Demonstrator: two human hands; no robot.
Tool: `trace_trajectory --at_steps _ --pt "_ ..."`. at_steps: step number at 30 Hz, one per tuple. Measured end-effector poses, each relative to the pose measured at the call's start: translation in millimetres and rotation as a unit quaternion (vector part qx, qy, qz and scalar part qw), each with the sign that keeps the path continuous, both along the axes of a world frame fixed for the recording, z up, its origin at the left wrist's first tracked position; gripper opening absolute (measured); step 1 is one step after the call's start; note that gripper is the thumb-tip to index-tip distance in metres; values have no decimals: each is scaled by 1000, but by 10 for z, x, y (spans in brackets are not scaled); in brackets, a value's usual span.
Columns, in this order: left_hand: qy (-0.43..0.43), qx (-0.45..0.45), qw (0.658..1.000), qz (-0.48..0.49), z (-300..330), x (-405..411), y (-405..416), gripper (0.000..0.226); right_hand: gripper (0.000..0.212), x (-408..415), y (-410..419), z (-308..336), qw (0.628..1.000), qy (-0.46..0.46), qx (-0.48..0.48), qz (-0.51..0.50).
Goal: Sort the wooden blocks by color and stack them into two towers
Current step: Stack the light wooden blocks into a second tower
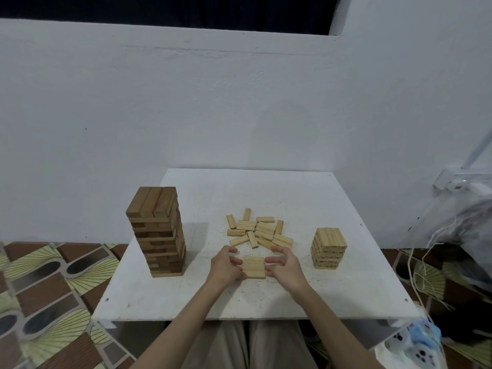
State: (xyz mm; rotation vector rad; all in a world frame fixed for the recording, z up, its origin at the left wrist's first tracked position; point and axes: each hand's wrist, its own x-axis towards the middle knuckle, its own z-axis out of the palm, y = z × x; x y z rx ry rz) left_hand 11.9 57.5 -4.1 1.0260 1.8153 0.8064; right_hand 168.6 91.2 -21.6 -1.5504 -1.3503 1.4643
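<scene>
Lying between hands: a flat set of pale blocks (254, 267), side by side on the white board (292, 198), near the front edge.
Left hand (226, 266): sits just left of the set, fingers curved toward its left edge; fingertips look to touch it, though a firm grip cannot be told.
Right hand (283, 265): sits just right of the set, fingers loosely curved and spread, tips at its right edge.
Hands together: apart, one on each side, bracketing the set.
Loose pile (259, 231): pale blocks scattered just behind the hands, mid-board, lying at mixed angles.
Dark tower (157, 233): tall, upright, on the board's left side, well apart from the left hand.
Pale tower (328, 247): short, upright, on the right side, near the right hand but not touching.
Floor (53, 288): patterned covering left of the board.
</scene>
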Motion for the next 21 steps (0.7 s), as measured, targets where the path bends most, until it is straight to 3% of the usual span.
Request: trace_trajectory --at_steps 21 --pt "0 3 1000 31 -35 13 7 43 45 -5 -33 34 1000 -12 -10 -20"
